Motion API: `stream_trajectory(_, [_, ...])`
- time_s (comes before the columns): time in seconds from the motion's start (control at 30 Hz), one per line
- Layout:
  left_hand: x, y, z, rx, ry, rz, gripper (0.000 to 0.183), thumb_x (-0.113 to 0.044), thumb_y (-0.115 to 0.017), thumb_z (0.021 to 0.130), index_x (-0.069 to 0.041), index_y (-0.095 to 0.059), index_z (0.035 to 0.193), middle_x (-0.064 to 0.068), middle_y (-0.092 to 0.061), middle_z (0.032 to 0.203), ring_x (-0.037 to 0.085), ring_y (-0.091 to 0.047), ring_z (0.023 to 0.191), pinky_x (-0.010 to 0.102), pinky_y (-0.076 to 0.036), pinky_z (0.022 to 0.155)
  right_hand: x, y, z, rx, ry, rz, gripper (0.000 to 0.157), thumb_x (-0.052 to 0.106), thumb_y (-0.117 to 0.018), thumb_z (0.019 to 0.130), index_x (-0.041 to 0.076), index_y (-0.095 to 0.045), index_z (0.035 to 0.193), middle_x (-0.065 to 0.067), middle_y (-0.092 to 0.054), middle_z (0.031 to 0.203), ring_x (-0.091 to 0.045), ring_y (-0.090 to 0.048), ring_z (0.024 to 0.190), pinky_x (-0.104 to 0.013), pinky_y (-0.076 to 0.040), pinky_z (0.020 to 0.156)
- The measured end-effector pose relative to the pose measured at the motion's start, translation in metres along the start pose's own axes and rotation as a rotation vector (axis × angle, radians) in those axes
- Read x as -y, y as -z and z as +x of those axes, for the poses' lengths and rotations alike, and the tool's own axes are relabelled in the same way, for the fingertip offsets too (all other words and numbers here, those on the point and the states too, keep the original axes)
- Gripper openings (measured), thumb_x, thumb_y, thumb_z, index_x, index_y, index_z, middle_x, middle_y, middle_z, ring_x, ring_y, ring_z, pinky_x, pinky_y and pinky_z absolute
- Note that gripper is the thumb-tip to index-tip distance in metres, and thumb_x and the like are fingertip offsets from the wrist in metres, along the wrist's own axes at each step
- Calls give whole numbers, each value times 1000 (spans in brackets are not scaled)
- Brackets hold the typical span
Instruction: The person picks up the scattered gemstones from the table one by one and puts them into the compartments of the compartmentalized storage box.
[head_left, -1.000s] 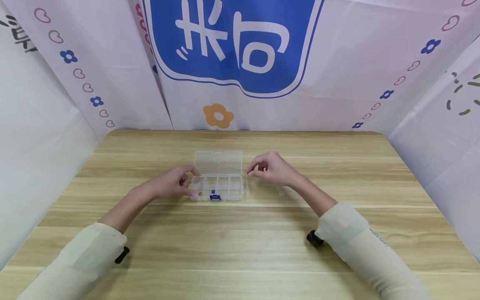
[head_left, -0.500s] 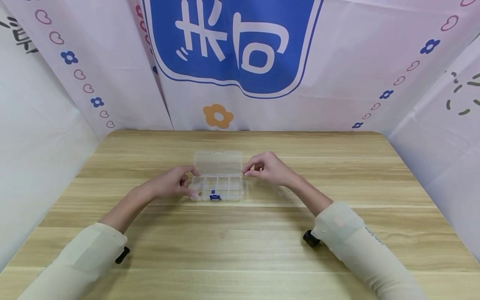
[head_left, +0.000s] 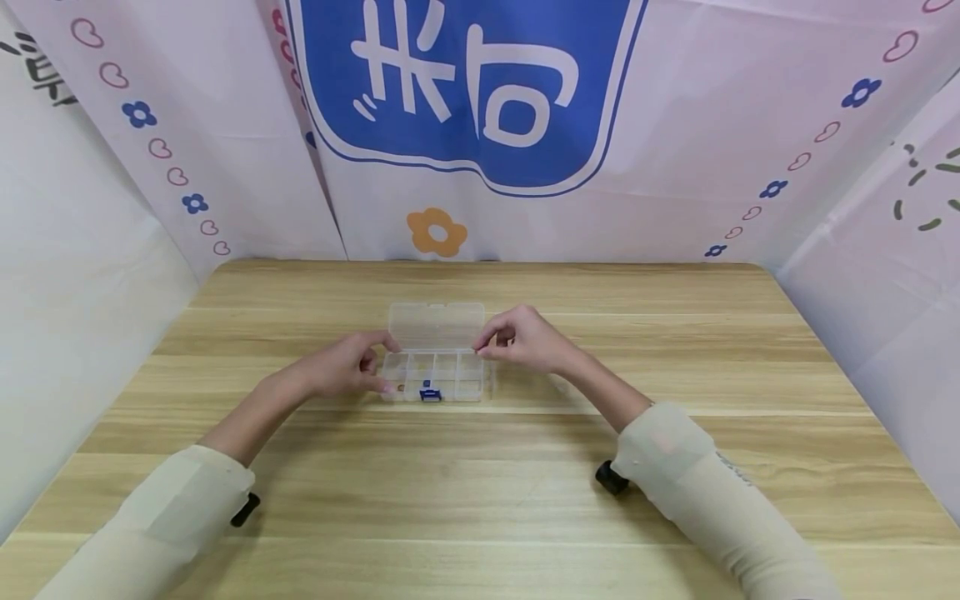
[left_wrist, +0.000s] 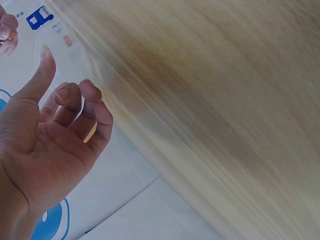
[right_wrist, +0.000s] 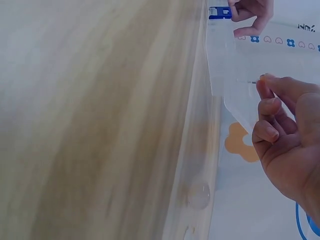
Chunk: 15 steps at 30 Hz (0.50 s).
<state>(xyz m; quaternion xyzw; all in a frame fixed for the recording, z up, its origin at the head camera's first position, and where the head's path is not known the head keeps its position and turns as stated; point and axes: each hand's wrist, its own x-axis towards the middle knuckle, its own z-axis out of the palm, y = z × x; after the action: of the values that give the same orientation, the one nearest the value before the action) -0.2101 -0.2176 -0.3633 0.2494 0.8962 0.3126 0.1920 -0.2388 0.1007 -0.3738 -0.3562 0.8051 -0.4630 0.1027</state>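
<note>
A clear plastic compartment box (head_left: 468,386) lies on the table with its lid (head_left: 437,325) raised at the back and a blue latch (head_left: 430,395) at the front. My left hand (head_left: 348,365) grips its left end, index finger at the back corner and thumb at the front. A small brown piece (head_left: 401,387) lies in the front left compartment, and a small blue piece (head_left: 426,383) shows behind the latch. Over the back right compartment, my right hand (head_left: 525,340) pinches a tiny thin dark item (right_wrist: 253,82) between thumb and index finger; its kind cannot be made out.
A clear round disc (right_wrist: 198,195) lies on the wooden table (head_left: 450,483) to the right of the box, partly under my right wrist in the head view. A narrow clear strip (head_left: 491,379) stands beside the box's right end. Printed cloth (head_left: 637,167) hangs behind the table.
My right hand has moved left, from beside the box to over its back right compartment, still pinching the tiny item. The left hand and the box have stayed in place.
</note>
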Motion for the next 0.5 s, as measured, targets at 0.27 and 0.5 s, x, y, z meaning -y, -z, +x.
stream_trajectory(0.27, [0,0,0,7,3,1,54,-11,-80,92,12,-53,132,-2,-46,63,11,-40,57,24,-36,54,0,-8,6,3,-1,-19,6,-2,-73,94,-6,-77,96,-12,-77,95,-8,-63,71,-22,-51,67])
stream_trajectory(0.5, [-1,1,-1,2,1,7,54,-10,-80,91,12,-53,132,-2,-46,63,11,-39,57,24,-35,54,2,-12,9,20,-6,-10,7,-3,-71,95,-6,-76,99,-14,-76,97,-8,-60,68,-20,-48,63])
